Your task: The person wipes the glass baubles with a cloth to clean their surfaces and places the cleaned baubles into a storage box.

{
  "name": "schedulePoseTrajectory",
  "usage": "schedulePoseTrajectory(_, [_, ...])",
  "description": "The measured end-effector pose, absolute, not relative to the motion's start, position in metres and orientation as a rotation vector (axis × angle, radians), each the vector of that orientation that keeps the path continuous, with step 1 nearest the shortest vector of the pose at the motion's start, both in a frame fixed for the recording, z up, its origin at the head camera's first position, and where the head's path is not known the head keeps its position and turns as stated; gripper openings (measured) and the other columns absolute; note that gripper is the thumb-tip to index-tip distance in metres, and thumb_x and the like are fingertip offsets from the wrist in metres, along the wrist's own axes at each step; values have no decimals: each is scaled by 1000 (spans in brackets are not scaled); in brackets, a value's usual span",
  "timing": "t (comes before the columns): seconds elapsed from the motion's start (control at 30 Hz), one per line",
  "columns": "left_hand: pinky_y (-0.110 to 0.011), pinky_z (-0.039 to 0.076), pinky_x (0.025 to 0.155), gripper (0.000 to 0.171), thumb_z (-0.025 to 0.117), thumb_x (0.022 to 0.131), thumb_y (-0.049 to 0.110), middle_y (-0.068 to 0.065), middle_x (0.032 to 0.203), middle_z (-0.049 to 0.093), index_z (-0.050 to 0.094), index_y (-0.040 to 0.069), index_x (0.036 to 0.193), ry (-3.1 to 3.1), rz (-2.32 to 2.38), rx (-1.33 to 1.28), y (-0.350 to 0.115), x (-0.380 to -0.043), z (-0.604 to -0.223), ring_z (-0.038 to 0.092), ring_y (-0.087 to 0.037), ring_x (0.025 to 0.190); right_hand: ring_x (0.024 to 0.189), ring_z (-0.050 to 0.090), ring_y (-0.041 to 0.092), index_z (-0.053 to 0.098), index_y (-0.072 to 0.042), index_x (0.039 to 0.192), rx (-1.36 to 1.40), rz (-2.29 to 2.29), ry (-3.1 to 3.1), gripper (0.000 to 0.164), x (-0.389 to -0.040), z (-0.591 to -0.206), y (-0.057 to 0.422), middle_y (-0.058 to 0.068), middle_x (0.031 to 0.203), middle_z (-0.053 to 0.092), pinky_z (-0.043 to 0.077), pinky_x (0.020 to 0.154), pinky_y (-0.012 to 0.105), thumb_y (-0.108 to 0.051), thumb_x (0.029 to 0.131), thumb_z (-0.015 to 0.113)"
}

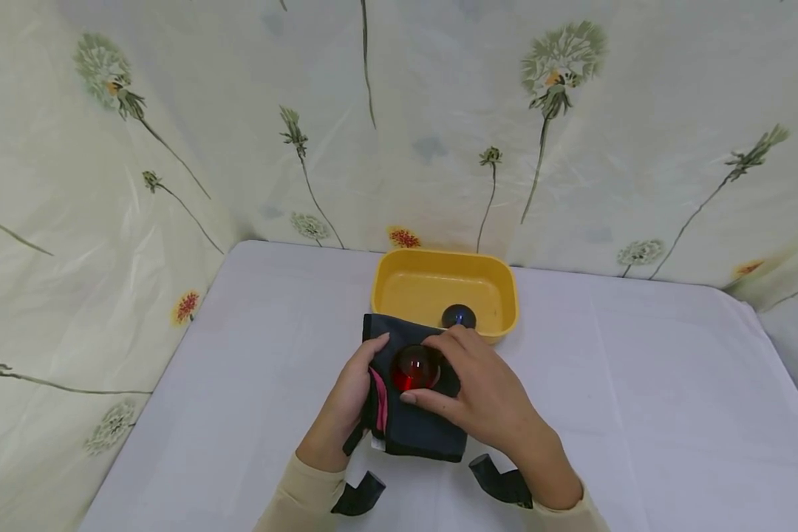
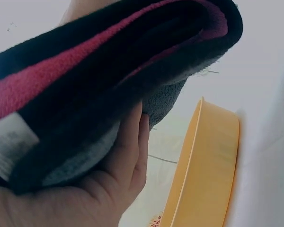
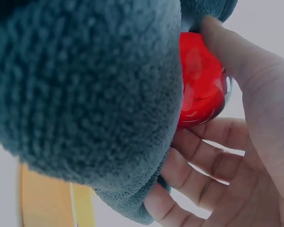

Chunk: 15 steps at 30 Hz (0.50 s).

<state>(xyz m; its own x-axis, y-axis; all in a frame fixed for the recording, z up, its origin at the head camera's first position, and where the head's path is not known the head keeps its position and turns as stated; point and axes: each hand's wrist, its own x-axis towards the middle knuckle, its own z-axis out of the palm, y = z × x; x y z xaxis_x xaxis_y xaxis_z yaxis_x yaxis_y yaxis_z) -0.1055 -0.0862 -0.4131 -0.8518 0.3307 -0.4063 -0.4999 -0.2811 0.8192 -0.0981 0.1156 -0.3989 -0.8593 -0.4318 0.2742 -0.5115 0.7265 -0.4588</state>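
A folded dark grey towel point(image 1: 425, 436) with black edging and a pink inner layer lies over my left hand point(image 1: 346, 399). The thumb grips it from above at the left edge, while the fingers support it underneath in the left wrist view. On top of the towel is a shiny, see-through red ball point(image 1: 414, 369). My right hand point(image 1: 488, 388) holds this ball between thumb and fingers, pressed against the cloth. In the right wrist view the red ball point(image 3: 199, 80) is partly hidden behind the towel's bulge point(image 3: 85, 90). A white label point(image 2: 12, 144) shows at the towel's edge.
Just beyond the towel stands a yellow plastic basin point(image 1: 432, 292) with a dark blue ball point(image 1: 459, 316) at its near side. A white cloth covers the table point(image 1: 638, 384). Behind it hangs a flower-printed curtain point(image 1: 425, 111). Black curved pieces point(image 1: 362, 495) stick out near the wrists.
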Motion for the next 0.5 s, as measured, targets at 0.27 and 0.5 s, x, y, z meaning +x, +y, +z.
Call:
schedulePoseTrajectory(0.27, [-33, 43, 107, 61, 40, 108, 47, -13, 144, 44, 36, 4, 152, 1486, 2164, -209, -86, -105, -413, 43, -26, 132, 103, 51, 14, 62, -13, 137, 772, 839, -2794, 79, -98, -398, 115, -1, 119, 59, 54, 87, 35, -63, 79, 84])
schedulePoseTrajectory(0.5, [-32, 43, 107, 62, 38, 108, 47, -14, 147, 43, 35, 3, 153, 1493, 2173, -205, -88, -107, -416, 42, -26, 133, 113, 50, 17, 56, -17, 147, 858, 865, -2760, 81, -97, -398, 116, 1, 126, 58, 52, 95, 40, -53, 81, 87])
